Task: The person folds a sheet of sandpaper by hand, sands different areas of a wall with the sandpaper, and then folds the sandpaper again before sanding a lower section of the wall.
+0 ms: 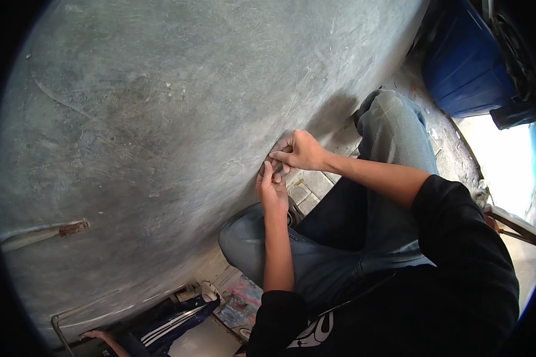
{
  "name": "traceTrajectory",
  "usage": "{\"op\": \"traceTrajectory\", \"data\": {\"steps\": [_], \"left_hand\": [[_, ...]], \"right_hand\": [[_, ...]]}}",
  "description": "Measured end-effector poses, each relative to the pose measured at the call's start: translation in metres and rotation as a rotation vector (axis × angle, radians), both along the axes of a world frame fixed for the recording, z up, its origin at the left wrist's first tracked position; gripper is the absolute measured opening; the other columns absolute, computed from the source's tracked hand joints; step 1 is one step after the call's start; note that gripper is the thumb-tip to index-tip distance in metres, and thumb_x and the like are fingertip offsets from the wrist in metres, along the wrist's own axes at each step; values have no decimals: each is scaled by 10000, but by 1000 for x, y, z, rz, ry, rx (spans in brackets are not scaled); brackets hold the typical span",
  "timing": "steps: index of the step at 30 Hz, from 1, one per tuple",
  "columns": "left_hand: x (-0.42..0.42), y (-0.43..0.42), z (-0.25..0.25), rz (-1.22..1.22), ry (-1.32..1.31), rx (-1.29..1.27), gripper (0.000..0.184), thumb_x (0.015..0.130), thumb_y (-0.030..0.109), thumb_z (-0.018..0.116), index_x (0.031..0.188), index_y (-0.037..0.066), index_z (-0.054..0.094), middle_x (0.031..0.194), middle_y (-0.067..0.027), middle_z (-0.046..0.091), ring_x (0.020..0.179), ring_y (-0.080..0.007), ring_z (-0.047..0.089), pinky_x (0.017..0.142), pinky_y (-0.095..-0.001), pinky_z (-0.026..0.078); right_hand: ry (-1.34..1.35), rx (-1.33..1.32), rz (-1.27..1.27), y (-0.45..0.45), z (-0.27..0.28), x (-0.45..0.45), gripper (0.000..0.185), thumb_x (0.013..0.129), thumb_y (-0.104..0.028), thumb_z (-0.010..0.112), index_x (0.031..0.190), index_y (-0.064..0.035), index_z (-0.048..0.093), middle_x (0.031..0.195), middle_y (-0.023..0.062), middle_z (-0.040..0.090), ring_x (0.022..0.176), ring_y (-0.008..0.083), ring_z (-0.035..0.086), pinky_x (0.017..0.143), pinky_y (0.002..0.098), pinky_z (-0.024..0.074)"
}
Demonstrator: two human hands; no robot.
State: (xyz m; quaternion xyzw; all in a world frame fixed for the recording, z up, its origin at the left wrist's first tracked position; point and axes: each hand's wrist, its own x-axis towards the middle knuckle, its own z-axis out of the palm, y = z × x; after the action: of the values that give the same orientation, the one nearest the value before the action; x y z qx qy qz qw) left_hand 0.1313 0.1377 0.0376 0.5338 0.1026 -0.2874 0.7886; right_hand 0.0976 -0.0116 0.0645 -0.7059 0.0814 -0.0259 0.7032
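Through my head camera I watched the person's two hands come together beside a large grey surface. The left hand (271, 189) was raised from below with its fingers bent upward, and the right hand (302, 152) reached across from the right, its thumb and fingers meeting the left fingertips. The fingers looked dusted with grey. I could not tell whether they were clamped on a small item or only touching one another; whatever they handled lay right at the meeting fingertips, too small and shaded for me to make out.

The grey surface (143, 137) filled most of my view, scuffed and streaked, with a pale strip (41, 236) near its left edge ending in a rusty brown patch. The person sat with bent knees in faded blue jeans (399, 134), wearing a black top (411, 315) with a white print. Between the legs I saw paving blocks (307, 197) and a small yellow piece (299, 182) just below the hands.

A blue container (467, 62) stood at the upper right. At the lower left, well apart from the person's own hands, were another person's hand (104, 339) and dark striped trousers (175, 324), near a colourful printed sheet (244, 302).
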Motion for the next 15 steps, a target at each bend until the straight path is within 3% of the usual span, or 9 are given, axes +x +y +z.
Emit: {"op": "traceTrajectory", "data": {"steps": [2, 4, 11, 15], "left_hand": [[-3, 3, -1, 1, 11, -15, 348, 867, 239, 600, 1145, 43, 528, 926, 55, 555, 605, -16, 359, 539, -165, 302], [1, 2, -11, 50, 86, -16, 254, 854, 201, 620, 1048, 39, 596, 925, 32, 592, 592, -10, 380, 536, -160, 308], [0, 0, 5, -33, 5, -35, 268, 872, 234, 594, 1080, 73, 545, 932, 53, 561, 627, -17, 384, 535, -170, 301], [3, 2, -8, 9, 101, 20, 271, 874, 239, 591, 1082, 73, 546, 993, 38, 573, 623, -19, 379, 533, -170, 301]], "right_hand": [[12, 1, 6, -2, -5, 2, 148, 804, -101, 588, 800, 6, 690, 602, 63, 650, 485, 92, 605, 506, 234, 497], [15, -15, 13, -2, -12, 3, 149, 799, -104, 590, 798, 7, 690, 593, 59, 646, 487, 90, 606, 513, 233, 497], [11, 20, -20, -2, -3, 4, 143, 789, -111, 597, 793, -7, 695, 606, 70, 652, 511, 91, 618, 520, 219, 488], [40, -12, 9, -3, -13, 6, 148, 788, -130, 598, 794, -20, 697, 607, 69, 651, 522, 110, 625, 534, 239, 492]]}}
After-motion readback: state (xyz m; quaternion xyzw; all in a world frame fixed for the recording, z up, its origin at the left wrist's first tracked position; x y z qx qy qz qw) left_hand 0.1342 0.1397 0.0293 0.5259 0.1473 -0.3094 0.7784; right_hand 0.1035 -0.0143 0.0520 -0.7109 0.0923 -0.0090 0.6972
